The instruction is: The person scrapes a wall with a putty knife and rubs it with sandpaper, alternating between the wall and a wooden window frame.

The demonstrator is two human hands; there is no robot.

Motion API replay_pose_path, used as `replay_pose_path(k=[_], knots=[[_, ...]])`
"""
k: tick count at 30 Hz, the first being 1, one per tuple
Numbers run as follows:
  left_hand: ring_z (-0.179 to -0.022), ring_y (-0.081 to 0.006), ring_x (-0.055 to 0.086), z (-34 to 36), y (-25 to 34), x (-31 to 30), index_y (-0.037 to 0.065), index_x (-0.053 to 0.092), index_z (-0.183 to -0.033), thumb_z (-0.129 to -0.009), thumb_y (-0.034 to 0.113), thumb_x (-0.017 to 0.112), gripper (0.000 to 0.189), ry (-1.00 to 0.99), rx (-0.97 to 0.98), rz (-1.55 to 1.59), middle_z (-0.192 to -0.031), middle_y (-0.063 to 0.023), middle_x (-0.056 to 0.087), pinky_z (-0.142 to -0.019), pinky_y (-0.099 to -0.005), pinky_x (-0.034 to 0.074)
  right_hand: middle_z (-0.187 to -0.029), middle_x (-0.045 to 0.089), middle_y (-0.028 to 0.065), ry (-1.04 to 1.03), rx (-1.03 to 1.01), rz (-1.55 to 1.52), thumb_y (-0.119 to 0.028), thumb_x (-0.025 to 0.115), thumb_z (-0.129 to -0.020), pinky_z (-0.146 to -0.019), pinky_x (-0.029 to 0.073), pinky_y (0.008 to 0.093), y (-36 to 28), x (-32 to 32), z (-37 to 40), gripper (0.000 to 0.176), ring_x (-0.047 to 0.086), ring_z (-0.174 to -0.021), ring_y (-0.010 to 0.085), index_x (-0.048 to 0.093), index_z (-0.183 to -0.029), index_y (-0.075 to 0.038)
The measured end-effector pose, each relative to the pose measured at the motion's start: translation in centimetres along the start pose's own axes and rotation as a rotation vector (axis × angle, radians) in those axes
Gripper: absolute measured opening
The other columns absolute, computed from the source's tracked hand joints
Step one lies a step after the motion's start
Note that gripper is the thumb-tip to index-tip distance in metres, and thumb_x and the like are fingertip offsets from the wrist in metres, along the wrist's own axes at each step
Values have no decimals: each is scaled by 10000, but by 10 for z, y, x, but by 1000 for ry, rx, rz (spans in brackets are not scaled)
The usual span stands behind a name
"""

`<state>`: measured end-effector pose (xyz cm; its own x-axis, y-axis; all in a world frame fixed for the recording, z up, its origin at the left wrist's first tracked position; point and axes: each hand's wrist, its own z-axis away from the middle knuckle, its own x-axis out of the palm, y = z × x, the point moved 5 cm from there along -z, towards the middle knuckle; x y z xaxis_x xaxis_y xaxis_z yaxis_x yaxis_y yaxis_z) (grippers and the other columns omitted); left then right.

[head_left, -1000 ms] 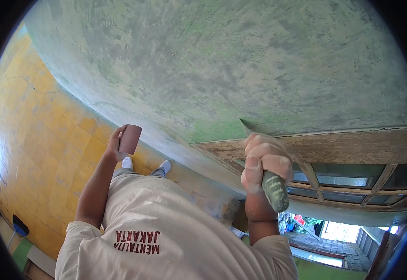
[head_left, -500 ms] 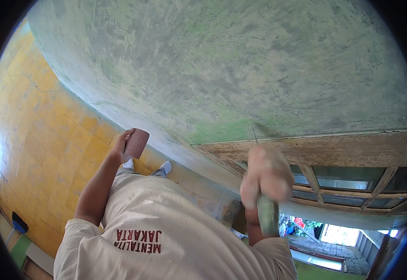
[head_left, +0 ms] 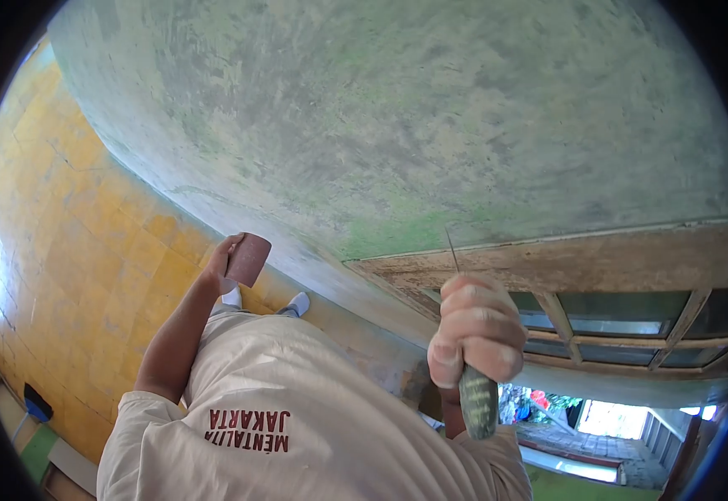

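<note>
My right hand (head_left: 478, 330) is wrapped round the green, mottled handle of a scraper (head_left: 480, 405). Its thin blade shows edge-on and points up from the fist, with the tip overlapping the green-grey wall (head_left: 431, 150) just above the wooden window frame (head_left: 598, 265). Pale dust covers the fingers of this hand. Lower and to the left, my left hand (head_left: 223, 260) grips a curled sheet of reddish-brown sandpaper (head_left: 248, 260) by its edge, apart from the wall. A bright green patch (head_left: 401, 234) stands out on the wall near the blade.
Glass panes (head_left: 618, 316) sit in the window's worn wooden bars on the right. Yellow floor tiles (head_left: 88, 242) stretch along the wall's foot. A broom head (head_left: 37, 404) rests at the lower left. Bright openings with plants (head_left: 539, 401) show at the lower right.
My right hand with the scraper has shifted slightly down, and the blurred fist now looks sharp. My left hand and the sandpaper have barely moved.
</note>
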<state>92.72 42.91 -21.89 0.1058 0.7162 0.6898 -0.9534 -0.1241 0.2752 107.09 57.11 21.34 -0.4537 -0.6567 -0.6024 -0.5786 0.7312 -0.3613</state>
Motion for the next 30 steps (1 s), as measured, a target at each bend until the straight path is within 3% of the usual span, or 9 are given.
replay_pose_path(k=[10, 12, 18, 20, 22, 24, 25, 27, 30], knots=[[-864, -173, 636, 40, 28, 50, 54, 582, -1091, -848, 212, 659, 300, -210, 237, -106, -947, -67, 646, -751, -301, 530, -560, 473, 35, 252, 17, -47, 2, 621, -823, -408, 368, 293, 20, 34, 74, 173, 404, -433, 150, 461, -775, -42], [-872, -144, 627, 40, 28, 46, 48, 584, -1090, -852, 169, 652, 276, -247, 335, -308, -955, -45, 643, -732, -284, 521, -596, 489, 41, 377, 351, 117, 5, 636, -816, -484, 399, 280, 35, 37, 126, 183, 434, -493, 130, 467, -768, -46], [-867, -66, 557, 94, 42, 95, 29, 581, -1059, -826, 85, 682, 260, -205, 643, -497, -956, -2, 616, -787, -241, 455, -697, 525, 16, 648, 795, 226, -2, 670, -805, -581, 403, 249, 32, 46, 227, 219, 449, -607, 88, 472, -723, -51], [-880, -82, 560, 120, 58, 121, 12, 579, -1057, -826, 97, 692, 271, -119, 941, -580, -958, -14, 615, -794, -245, 456, -673, 496, 3, 636, 864, 240, 0, 665, -809, -577, 397, 248, 35, 53, 243, 226, 427, -600, 81, 468, -712, -55], [-935, -101, 569, 141, 65, 154, -6, 579, -1070, -848, 57, 660, 245, -157, 1042, -551, -1001, -48, 631, -841, -248, 453, -648, 468, -10, 624, 918, 255, 2, 660, -812, -574, 391, 247, 39, 61, 260, 234, 405, -594, 73, 463, -702, -59], [-1054, -171, 598, 178, 73, 194, -30, 571, -1110, -872, -27, 586, 238, -166, 1392, -613, -1111, -133, 640, -911, -288, 465, -613, 401, -15, 618, 1017, 174, -2, 658, -816, -554, 368, 244, 52, 74, 280, 255, 358, -601, 63, 446, -688, -64], [-1054, -171, 598, 181, 74, 207, -30, 571, -1110, -872, -27, 586, 238, -167, 1405, -616, -1111, -133, 640, -911, -288, 465, -613, 401, -15, 623, 1006, 167, -2, 658, -816, -554, 368, 244, 56, 79, 287, 255, 358, -601, 63, 446, -688, -64], [-1159, -261, 571, 202, 71, 244, -45, 573, -1123, -875, -100, 521, 259, -395, 1807, -749, -1193, -209, 607, -968, -349, 463, -590, 355, -9, 550, 1062, 169, -29, 662, -818, -532, 342, 250, 59, 91, 306, 277, 320, -600, 62, 424, -679, -58], [-1167, -348, 553, 218, 63, 294, -19, 616, -1098, -827, -107, 557, 291, -384, 2043, -979, -1179, -205, 614, -978, -406, 467, -576, 345, 3, 501, 1104, 85, -48, 667, -813, -525, 335, 258, 53, 100, 336, 292, 315, -591, 65, 414, -670, -48]])
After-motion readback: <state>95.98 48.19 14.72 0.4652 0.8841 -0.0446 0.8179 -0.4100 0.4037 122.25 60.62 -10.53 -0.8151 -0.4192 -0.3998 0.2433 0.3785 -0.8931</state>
